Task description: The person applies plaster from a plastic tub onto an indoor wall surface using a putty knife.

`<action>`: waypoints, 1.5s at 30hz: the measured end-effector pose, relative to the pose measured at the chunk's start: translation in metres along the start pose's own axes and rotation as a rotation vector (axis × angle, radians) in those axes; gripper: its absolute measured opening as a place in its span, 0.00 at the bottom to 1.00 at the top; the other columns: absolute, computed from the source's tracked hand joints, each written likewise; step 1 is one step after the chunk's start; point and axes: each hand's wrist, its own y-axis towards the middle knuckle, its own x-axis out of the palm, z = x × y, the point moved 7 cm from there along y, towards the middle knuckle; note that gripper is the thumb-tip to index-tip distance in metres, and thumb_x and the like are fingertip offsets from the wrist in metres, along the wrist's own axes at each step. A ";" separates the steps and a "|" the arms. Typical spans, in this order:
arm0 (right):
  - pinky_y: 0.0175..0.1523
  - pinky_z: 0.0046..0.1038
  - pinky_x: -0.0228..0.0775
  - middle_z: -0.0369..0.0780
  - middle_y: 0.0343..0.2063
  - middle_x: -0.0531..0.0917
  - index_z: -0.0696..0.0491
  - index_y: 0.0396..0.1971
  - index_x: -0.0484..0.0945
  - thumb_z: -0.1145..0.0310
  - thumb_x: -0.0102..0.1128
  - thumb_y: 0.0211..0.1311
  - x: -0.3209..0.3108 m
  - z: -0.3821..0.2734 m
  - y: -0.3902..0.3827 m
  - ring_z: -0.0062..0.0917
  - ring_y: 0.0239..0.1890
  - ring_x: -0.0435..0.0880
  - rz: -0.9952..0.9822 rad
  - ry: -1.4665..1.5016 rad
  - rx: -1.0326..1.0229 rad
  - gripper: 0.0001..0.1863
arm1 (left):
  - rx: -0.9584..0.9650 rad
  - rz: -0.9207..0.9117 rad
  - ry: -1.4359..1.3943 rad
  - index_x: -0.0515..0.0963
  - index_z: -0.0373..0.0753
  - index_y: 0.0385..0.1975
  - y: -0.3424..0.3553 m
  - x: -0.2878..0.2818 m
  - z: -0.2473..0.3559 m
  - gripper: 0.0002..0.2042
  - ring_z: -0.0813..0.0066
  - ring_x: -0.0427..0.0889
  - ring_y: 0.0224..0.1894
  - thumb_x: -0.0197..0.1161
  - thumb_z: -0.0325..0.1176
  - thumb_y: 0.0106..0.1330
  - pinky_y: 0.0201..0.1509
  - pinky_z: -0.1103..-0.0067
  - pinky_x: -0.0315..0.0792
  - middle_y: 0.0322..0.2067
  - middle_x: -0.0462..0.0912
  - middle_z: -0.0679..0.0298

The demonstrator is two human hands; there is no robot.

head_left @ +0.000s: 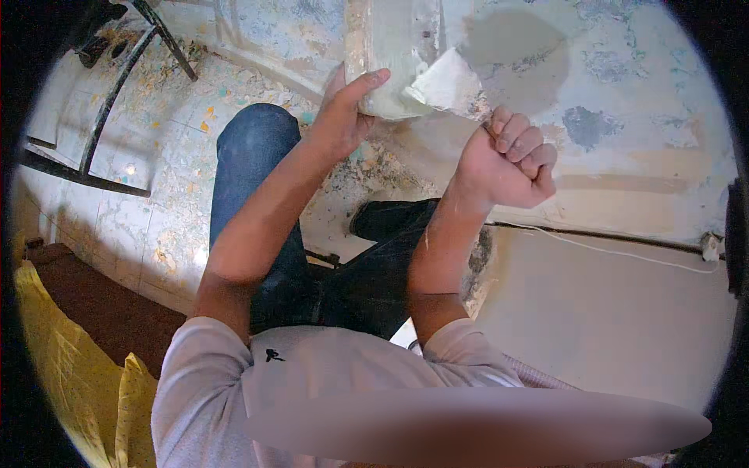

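Left hand (343, 117), upper middle of the frame: grips the lower left edge of a pale board (386, 90), thumb laid along its near face, other fingers mostly hidden behind it. Cannot tell whether the board is flat or a shallow tray with raised sides; its surface is whitish and smeared. Right hand (511, 156), right of upper centre: fingers curled into a tight fist around the handle end of a scraper (451, 84), handle largely covered. Scraper blade broad, coated white, tilted toward the upper left, overlapping the board's lower right part in view; contact between the two cannot be judged. Wall (640, 93) at upper right: patchy paint, grey and bluish blotches. Thin white cord (624, 253) at right, along the top of a plain pale panel (608, 312). Floor (168, 218) at left: pale, scattered with flakes (207, 117). Black metal frame (97, 129) at upper left. Yellow sheet (74, 374) at lower left, finely speckled. Markings: one small black emblem (274, 356) on the chest of the light shirt (328, 359), lower middle. Blue jeans (253, 156) left of centre, knee raised.
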 end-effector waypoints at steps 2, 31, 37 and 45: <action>0.33 0.32 0.58 0.33 0.08 0.61 0.48 0.07 0.61 0.62 0.47 0.46 0.013 -0.005 -0.004 0.25 0.16 0.57 -0.219 -0.151 -0.094 0.14 | -0.085 -0.056 -0.061 0.59 0.36 0.58 0.002 0.001 -0.001 0.28 0.56 0.75 0.51 0.59 0.38 0.60 0.50 0.57 0.74 0.51 0.72 0.54; 0.27 0.30 0.46 0.34 0.10 0.61 0.49 0.12 0.59 0.57 0.46 0.55 0.024 -0.035 0.010 0.23 0.16 0.55 -0.501 -0.075 0.058 0.18 | -0.201 -0.100 -0.129 0.64 0.29 0.55 0.008 -0.018 -0.022 0.30 0.52 0.73 0.52 0.54 0.37 0.49 0.59 0.56 0.65 0.49 0.74 0.50; 0.26 0.32 0.47 0.35 0.10 0.61 0.50 0.12 0.59 0.60 0.44 0.54 0.018 -0.025 0.002 0.25 0.16 0.56 -0.404 -0.035 0.067 0.16 | -0.140 -0.147 -0.168 0.64 0.27 0.55 0.010 -0.020 -0.030 0.30 0.54 0.74 0.52 0.54 0.35 0.49 0.62 0.59 0.64 0.48 0.74 0.49; 0.28 0.32 0.47 0.35 0.10 0.61 0.50 0.09 0.59 0.59 0.44 0.51 0.005 -0.009 -0.010 0.26 0.16 0.55 -0.430 -0.233 0.050 0.17 | -0.182 -0.106 -0.112 0.69 0.30 0.53 0.007 -0.032 -0.053 0.30 0.54 0.73 0.54 0.55 0.40 0.47 0.61 0.61 0.63 0.51 0.74 0.52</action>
